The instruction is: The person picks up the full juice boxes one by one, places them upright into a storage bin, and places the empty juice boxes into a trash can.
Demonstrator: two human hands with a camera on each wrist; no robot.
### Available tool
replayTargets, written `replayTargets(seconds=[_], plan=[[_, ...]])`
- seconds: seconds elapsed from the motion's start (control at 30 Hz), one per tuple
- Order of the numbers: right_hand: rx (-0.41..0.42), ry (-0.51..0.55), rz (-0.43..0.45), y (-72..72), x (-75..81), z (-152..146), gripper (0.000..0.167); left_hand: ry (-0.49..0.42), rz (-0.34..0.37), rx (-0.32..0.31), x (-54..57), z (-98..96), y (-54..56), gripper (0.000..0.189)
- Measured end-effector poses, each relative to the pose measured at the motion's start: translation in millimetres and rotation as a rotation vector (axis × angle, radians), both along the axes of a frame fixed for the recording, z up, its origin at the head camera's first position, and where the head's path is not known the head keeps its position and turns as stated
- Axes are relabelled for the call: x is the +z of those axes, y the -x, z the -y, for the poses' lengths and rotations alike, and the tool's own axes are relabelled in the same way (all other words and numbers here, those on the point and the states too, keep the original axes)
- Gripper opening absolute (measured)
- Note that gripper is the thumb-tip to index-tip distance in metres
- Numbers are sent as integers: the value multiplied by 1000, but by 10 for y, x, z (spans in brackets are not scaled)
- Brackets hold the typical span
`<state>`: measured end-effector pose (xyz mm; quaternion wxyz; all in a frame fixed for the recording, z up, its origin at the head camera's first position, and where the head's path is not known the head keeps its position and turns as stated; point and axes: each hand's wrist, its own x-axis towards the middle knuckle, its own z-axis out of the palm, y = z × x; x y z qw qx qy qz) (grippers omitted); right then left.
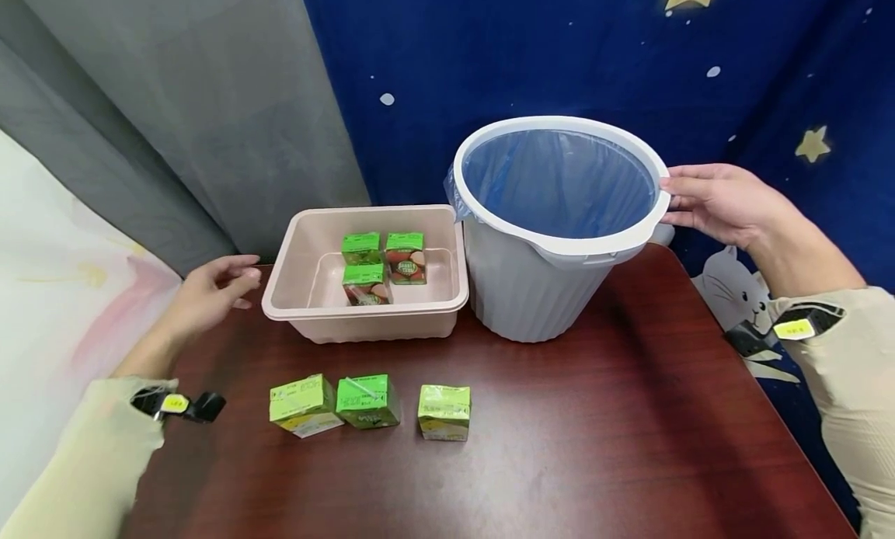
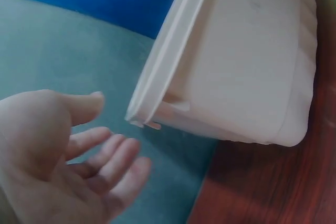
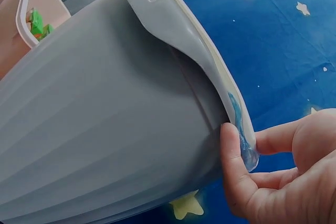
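My right hand (image 1: 723, 201) pinches the white rim of a grey trash can (image 1: 534, 290) lined with a clear bluish bag (image 1: 559, 182). In the right wrist view, its thumb and fingers (image 3: 237, 174) lie on either side of that rim, where some bag film is gathered. At the left, my left hand (image 1: 217, 290) hovers beside a pale pink plastic basin (image 1: 370, 327), its fingers loosely bent and holding nothing. The left wrist view shows a gap between those fingers and the basin's rim (image 2: 165, 56). Three green-topped drink cartons (image 1: 405, 267) sit inside the basin.
Nearer on the dark red table (image 1: 594, 446) stand a yellow-green carton (image 1: 301, 403), a green carton (image 1: 367, 401) with a straw on top, and another yellow-green carton (image 1: 444, 412). Grey (image 1: 210, 96) and star-patterned blue curtains (image 1: 419, 50) hang behind.
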<state>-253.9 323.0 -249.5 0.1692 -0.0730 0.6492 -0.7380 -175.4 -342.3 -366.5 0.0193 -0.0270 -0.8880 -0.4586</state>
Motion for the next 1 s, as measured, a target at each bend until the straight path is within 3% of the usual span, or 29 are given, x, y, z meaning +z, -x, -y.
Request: replayTargets(seconds=[0.1,0.2,0.4,0.67,0.8,1.0], plan=[[-4,0,-2,2,7,-2,26,-49,-165,41,14,29,-162,21],[-15,2,-1,0,15,-11,26,-79,-248,34,16,7,-335,16],[-15,5,-6,-8,7,-26,26,-34,-290,-58,-47,-156,-723,18],[-11,-14,-6,5,-16,12,25,-53,-328,-265,-394,-399,-1153,48],[-15,-57,-12,7,-13,33,26,-70,-388,-352,-548,-454,-1280,70],[-32,-71,-12,7,-14,21,26,-39,-353,-355,-735,-575,-1332,88]])
